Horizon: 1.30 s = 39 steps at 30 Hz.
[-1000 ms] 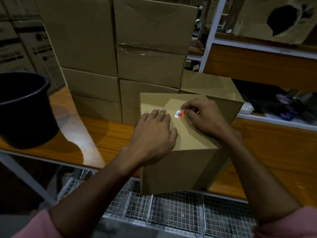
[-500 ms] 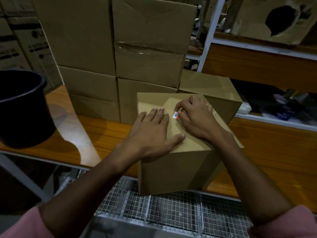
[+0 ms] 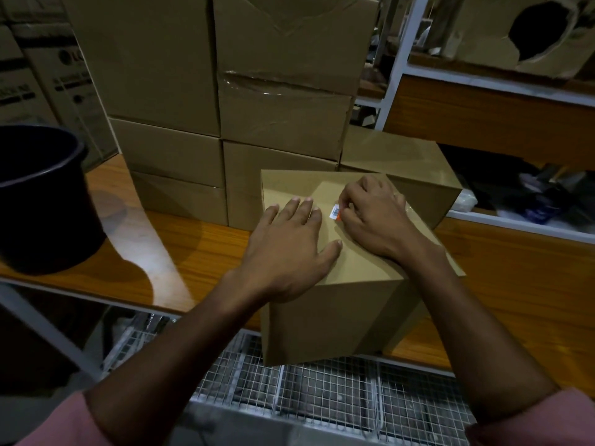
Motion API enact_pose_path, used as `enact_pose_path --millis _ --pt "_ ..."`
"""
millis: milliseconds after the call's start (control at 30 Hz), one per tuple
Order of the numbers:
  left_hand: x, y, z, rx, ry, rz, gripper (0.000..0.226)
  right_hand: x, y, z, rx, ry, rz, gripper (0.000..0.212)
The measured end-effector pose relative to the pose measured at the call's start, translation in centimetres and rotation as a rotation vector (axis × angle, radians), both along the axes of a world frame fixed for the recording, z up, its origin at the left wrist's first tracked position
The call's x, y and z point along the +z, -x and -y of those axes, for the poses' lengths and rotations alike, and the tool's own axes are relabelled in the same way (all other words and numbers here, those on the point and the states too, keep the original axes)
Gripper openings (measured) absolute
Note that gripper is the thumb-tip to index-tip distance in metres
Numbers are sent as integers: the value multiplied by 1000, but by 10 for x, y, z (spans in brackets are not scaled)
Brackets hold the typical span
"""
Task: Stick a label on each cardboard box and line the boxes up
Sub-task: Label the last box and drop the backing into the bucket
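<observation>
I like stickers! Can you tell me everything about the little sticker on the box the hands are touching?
The small white-and-orange paper label has black barcode-like lines on its white part and an orange edge. It lies on the top of the plain brown cardboard box, near the middle. The right hand has its curled fingertips on its edge, partly covering it. The left hand rests flat beside it, not touching.

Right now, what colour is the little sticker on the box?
White with black barcode lines and an orange edge, the label shows best in the head view.

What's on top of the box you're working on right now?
On the front box top: the left hand lies flat, the right hand fingers curl at a small white-and-orange label. The hands cover much of the top; whether the label is fully stuck can't be seen.
</observation>
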<state>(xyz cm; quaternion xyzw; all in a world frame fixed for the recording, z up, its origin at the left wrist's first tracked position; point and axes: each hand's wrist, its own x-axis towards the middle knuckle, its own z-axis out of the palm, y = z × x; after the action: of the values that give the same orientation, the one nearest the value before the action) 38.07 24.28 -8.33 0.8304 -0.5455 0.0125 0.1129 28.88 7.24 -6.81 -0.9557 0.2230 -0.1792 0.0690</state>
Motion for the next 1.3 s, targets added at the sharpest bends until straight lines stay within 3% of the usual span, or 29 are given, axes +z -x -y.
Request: enact_pose_path --millis 67,233,633,800,1000,1300 --pt "0 0 0 1 8 -2 77 -2 0 0 1 -3 18 10" --pt "-2 0 -1 7 23 2 77 -1 1 0 1 26 -13 24" --pt "-3 0 0 10 36 9 77 -1 -2 2 7 -32 7 8" --pt "-3 0 0 13 37 5 77 0 2 4 23 -37 -7 31" --pt "-3 -1 0 13 48 -6 76 0 4 6 60 -54 103 22" --pt "-2 1 1 21 24 0 75 17 -12 13 70 -75 71 11"
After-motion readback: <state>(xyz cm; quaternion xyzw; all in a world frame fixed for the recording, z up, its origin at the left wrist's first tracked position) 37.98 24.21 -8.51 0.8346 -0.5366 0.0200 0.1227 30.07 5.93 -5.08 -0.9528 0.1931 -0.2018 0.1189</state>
